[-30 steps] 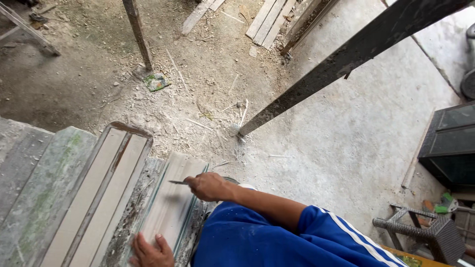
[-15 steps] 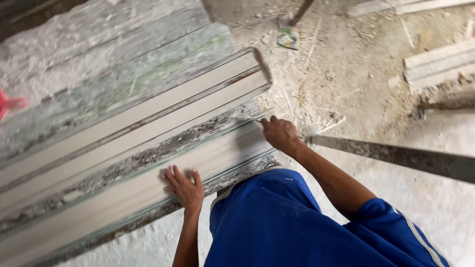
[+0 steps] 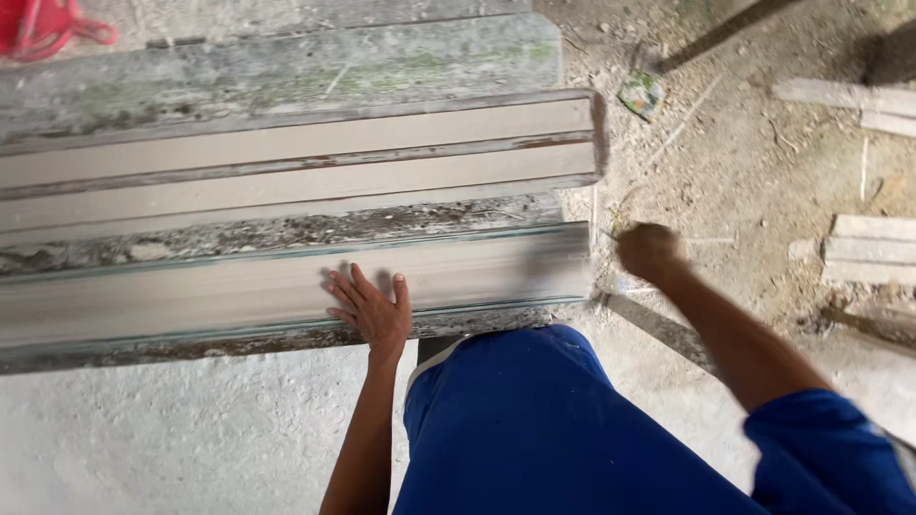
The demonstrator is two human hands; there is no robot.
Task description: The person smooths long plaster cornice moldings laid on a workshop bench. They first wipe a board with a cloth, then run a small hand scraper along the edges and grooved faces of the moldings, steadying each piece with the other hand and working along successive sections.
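Observation:
My left hand (image 3: 370, 310) lies flat, fingers spread, on the nearest long pale moulded strip (image 3: 191, 291), close to its front edge. My right hand (image 3: 649, 251) is blurred and curled, just past the strip's right end (image 3: 577, 262), above the dusty ground. Whether it holds anything is lost in the blur. A second pale double strip (image 3: 286, 162) lies parallel behind, and rough grey mossy slabs (image 3: 286, 67) lie beyond that. My blue-clad knee (image 3: 534, 429) fills the bottom.
A red object (image 3: 43, 27) sits at the top left. Stacked wooden slats (image 3: 873, 250) and more slats (image 3: 859, 95) lie at the right on dirt. A small crumpled wrapper (image 3: 641, 93) lies near the strips' end. A dark bar (image 3: 658, 326) runs under my right arm.
The view has swung so the strips run level across it. My right hand has pulled away from the near strip's end to the right. My left hand stays flat on that strip.

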